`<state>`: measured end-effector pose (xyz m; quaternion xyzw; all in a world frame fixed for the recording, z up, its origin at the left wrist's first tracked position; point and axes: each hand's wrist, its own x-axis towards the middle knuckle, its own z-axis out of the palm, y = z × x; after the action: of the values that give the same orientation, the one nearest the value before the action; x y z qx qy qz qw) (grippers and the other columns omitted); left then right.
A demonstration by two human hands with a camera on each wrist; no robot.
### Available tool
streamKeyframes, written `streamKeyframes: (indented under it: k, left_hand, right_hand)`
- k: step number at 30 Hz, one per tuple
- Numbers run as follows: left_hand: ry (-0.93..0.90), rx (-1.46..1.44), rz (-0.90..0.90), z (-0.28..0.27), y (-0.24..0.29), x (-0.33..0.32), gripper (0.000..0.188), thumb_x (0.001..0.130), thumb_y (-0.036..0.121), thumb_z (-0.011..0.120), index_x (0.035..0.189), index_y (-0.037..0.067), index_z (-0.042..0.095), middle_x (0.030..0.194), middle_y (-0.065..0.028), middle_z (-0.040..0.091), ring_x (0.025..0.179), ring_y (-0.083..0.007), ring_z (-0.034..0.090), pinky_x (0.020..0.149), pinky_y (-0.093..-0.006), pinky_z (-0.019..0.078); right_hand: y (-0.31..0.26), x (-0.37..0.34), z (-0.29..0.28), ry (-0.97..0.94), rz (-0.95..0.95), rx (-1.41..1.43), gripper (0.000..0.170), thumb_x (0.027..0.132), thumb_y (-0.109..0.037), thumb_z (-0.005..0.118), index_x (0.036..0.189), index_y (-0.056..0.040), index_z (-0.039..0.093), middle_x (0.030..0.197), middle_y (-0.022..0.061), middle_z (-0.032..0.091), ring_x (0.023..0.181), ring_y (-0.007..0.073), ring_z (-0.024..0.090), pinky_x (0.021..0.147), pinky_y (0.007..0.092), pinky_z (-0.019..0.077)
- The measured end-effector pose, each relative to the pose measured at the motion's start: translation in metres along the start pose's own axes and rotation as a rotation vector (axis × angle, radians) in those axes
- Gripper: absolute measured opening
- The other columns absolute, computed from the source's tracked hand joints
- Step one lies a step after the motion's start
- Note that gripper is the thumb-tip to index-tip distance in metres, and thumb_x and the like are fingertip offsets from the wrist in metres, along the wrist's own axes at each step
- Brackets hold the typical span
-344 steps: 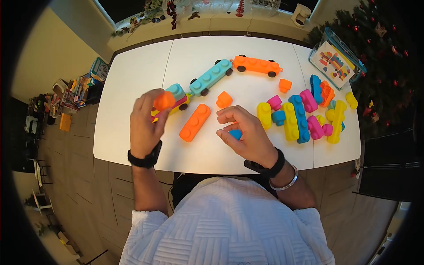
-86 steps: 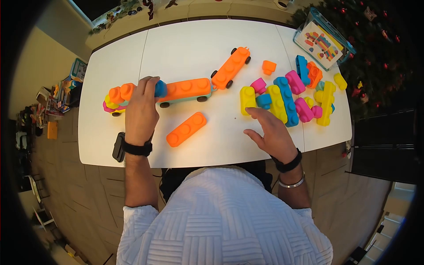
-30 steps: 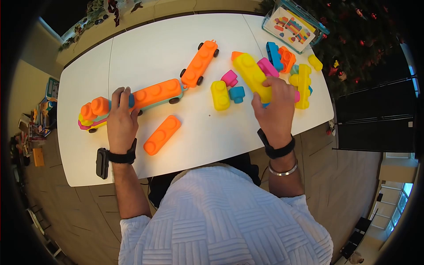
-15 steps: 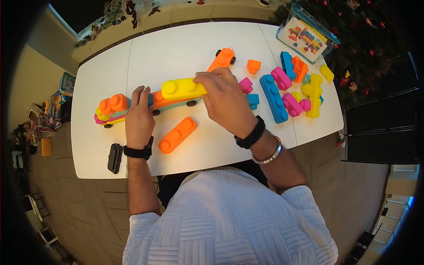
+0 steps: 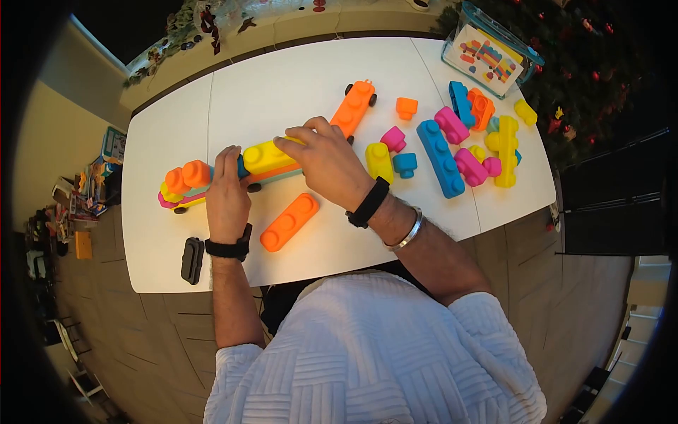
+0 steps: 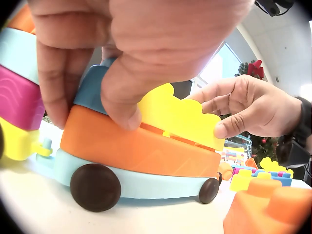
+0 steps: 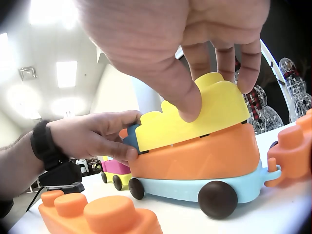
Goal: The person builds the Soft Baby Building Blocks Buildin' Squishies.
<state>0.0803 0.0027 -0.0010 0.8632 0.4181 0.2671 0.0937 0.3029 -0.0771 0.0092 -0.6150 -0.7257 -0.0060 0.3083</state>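
Observation:
A toy block train runs across the table. Its middle light-blue car (image 7: 190,190) with black wheels carries a long orange block (image 6: 146,148). My right hand (image 5: 328,161) pinches the right end of a long yellow block (image 7: 204,114), thumb on the near side. This block sits along the orange one, a thin uneven seam showing between them. A blue block (image 6: 92,90) stands at the left end of the car. My left hand (image 5: 228,198) grips around it, thumb reaching down onto the orange block.
Left of the hands is the magenta-and-yellow front car with orange blocks (image 5: 196,174); an orange car (image 5: 354,106) trails right. Nearer lie a loose orange block (image 5: 289,222) and a black case (image 5: 191,260). Several blocks, including a blue one (image 5: 440,159), and a bin (image 5: 487,60) occupy the right.
My right hand has picked up the long yellow block from the right-hand pile, carried it left and lowered it onto the orange block. My left hand has stayed at the blue block.

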Motion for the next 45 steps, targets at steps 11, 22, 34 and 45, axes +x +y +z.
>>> streamKeyframes:
  k: [11,22,34,45]
  left_hand:
    - [-0.037,0.009,-0.041,-0.003,0.003,0.002,0.057,0.087,-0.012,0.072,0.14,0.005,0.058,0.141,-0.0131,0.064,0.118,-0.0396,0.069,0.089,-0.0457,0.062]
    - [-0.046,0.014,-0.054,-0.002,0.003,0.002,0.057,0.087,-0.011,0.074,0.14,0.005,0.059,0.14,-0.0133,0.065,0.119,-0.0402,0.068,0.091,-0.0468,0.0609]
    - [-0.033,0.01,-0.037,-0.001,0.006,0.001,0.056,0.089,-0.011,0.072,0.141,0.004,0.058,0.146,-0.0144,0.062,0.126,-0.0414,0.066,0.095,-0.0466,0.0612]
    - [-0.02,0.004,0.021,-0.001,0.002,-0.008,0.076,0.092,-0.01,0.072,0.161,0.009,0.047,0.176,-0.0176,0.035,0.133,-0.0429,0.064,0.084,-0.0419,0.0658]
  right_hand:
    - [-0.001,-0.005,0.004,-0.01,-0.018,-0.04,0.052,0.089,0.0,0.07,0.14,-0.009,0.072,0.14,0.0094,0.069,0.128,0.0317,0.058,0.109,0.0457,0.0505]
    - [0.002,-0.013,0.008,0.028,-0.03,-0.034,0.053,0.09,-0.005,0.072,0.143,-0.0086,0.07,0.15,0.0089,0.064,0.132,0.0312,0.056,0.105,0.0458,0.0531]
    - [0.005,-0.016,0.013,0.005,-0.033,-0.04,0.062,0.089,-0.004,0.07,0.15,-0.0092,0.064,0.163,0.011,0.054,0.138,0.0346,0.053,0.108,0.0471,0.054]
    - [0.009,-0.026,-0.011,-0.065,0.03,0.257,0.078,0.094,-0.005,0.078,0.165,-0.0093,0.046,0.175,0.0247,0.032,0.151,0.0433,0.046,0.121,0.0477,0.048]
